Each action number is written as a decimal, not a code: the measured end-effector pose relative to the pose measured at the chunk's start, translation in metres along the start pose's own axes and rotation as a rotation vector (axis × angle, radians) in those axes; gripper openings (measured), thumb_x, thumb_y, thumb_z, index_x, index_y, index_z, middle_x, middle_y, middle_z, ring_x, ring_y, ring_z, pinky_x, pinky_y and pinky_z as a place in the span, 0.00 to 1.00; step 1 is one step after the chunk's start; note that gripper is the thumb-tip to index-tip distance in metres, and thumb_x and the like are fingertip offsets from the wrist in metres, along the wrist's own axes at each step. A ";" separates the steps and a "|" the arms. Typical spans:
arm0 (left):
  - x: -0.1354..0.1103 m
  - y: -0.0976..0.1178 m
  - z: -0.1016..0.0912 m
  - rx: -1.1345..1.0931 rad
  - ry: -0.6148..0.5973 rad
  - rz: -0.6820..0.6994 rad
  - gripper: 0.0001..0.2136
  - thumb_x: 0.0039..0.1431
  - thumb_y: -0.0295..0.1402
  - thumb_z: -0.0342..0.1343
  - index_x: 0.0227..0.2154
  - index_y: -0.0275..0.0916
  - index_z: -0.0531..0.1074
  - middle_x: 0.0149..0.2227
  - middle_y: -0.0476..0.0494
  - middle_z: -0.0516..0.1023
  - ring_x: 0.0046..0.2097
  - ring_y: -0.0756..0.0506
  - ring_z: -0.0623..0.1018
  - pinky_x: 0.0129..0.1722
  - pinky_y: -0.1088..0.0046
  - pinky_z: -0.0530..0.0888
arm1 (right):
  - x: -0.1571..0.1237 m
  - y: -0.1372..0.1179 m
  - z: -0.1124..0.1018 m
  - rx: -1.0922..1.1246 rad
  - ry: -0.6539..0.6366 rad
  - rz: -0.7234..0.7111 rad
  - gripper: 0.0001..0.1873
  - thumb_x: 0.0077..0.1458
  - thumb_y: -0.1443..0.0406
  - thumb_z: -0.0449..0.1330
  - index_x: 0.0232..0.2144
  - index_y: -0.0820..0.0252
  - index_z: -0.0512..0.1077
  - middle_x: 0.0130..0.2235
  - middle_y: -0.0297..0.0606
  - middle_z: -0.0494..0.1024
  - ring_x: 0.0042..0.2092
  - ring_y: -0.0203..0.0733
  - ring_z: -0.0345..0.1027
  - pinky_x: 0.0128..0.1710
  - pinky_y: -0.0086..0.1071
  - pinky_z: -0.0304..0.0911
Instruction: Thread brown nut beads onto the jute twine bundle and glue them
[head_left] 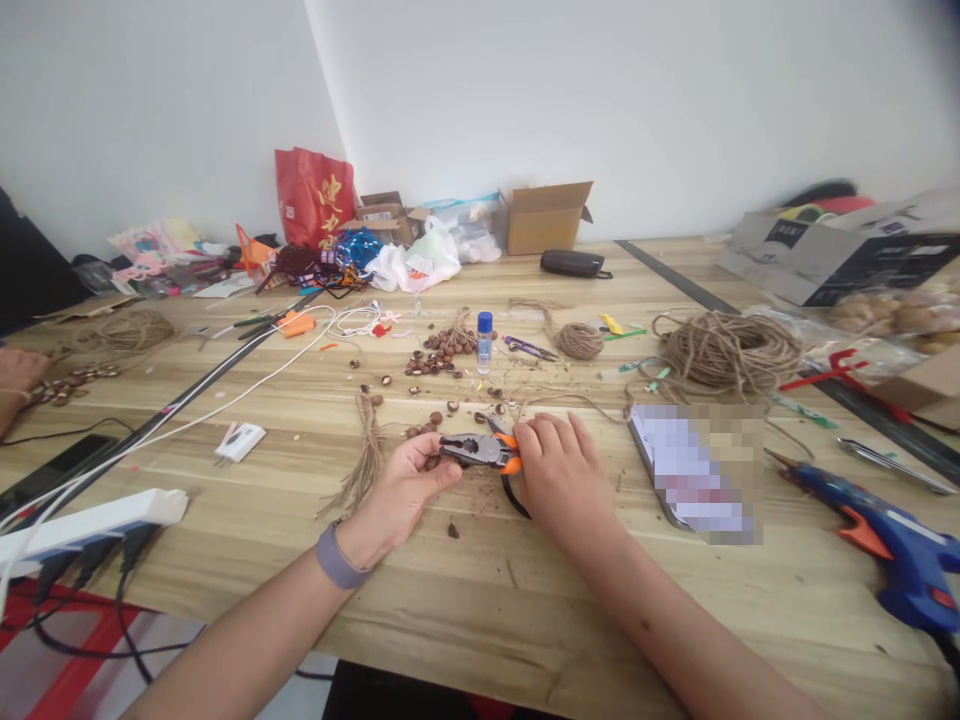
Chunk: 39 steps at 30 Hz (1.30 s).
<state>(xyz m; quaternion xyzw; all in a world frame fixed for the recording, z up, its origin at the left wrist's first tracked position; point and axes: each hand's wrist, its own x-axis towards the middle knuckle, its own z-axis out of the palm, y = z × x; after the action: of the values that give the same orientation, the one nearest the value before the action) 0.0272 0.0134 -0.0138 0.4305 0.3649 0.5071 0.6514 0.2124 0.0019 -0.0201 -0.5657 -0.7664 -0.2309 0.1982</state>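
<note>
My right hand (561,468) is closed round the orange and black handles of a pair of pliers (480,450); the jaws point left. My left hand (407,480) is pinched at the jaw tip, its fingers closed on a small brown nut that is mostly hidden. A grey band sits on my left wrist. Loose brown nuts (442,352) and shell bits lie scattered on the wooden table (480,590) just beyond my hands. A bundle of jute twine (365,455) lies left of my left hand.
A phone (694,470) lies right of my right hand, a blue glue gun (892,545) further right. Twine coils (727,350), a small blue-capped bottle (484,342), scissors, a white power strip (90,520) with cables, boxes and bags crowd the far side.
</note>
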 end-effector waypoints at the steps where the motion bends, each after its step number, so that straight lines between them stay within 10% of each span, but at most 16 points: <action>1: 0.000 0.000 0.000 0.009 -0.005 0.000 0.16 0.34 0.34 0.73 0.28 0.36 0.77 0.29 0.48 0.77 0.33 0.50 0.72 0.37 0.75 0.66 | 0.000 0.001 0.001 0.011 0.006 -0.006 0.11 0.57 0.72 0.52 0.40 0.62 0.71 0.43 0.43 0.77 0.49 0.47 0.64 0.57 0.43 0.48; 13: 0.002 0.001 0.000 -0.071 -0.015 -0.066 0.14 0.35 0.31 0.72 0.28 0.37 0.77 0.27 0.51 0.74 0.27 0.54 0.68 0.29 0.79 0.65 | 0.002 0.001 -0.003 0.094 -0.221 0.034 0.09 0.55 0.72 0.52 0.37 0.60 0.70 0.35 0.43 0.76 0.37 0.46 0.68 0.31 0.34 0.56; 23: 0.002 0.011 0.001 0.072 -0.038 -0.019 0.16 0.40 0.33 0.69 0.33 0.37 0.71 0.31 0.46 0.77 0.34 0.50 0.75 0.30 0.78 0.66 | 0.010 0.029 -0.024 0.480 0.048 0.242 0.12 0.58 0.62 0.49 0.39 0.59 0.70 0.36 0.44 0.76 0.40 0.51 0.64 0.41 0.41 0.59; 31: 0.001 0.015 0.003 0.082 0.030 -0.045 0.17 0.39 0.32 0.68 0.33 0.39 0.69 0.31 0.52 0.72 0.24 0.57 0.66 0.19 0.82 0.55 | 0.014 0.014 -0.048 1.332 -0.690 0.657 0.25 0.49 0.45 0.56 0.38 0.59 0.72 0.33 0.40 0.76 0.28 0.38 0.63 0.19 0.28 0.56; 39: 0.001 0.007 0.000 0.219 0.031 0.104 0.12 0.45 0.30 0.64 0.34 0.39 0.72 0.33 0.49 0.75 0.28 0.54 0.70 0.23 0.80 0.62 | 0.008 -0.014 -0.039 1.598 -1.025 0.756 0.19 0.47 0.52 0.62 0.36 0.60 0.70 0.37 0.42 0.77 0.30 0.34 0.61 0.13 0.20 0.50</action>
<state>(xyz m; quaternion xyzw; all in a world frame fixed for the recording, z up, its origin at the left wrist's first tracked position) 0.0248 0.0149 -0.0069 0.5096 0.4055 0.5039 0.5675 0.1985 -0.0182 0.0145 -0.5037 -0.4603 0.6953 0.2257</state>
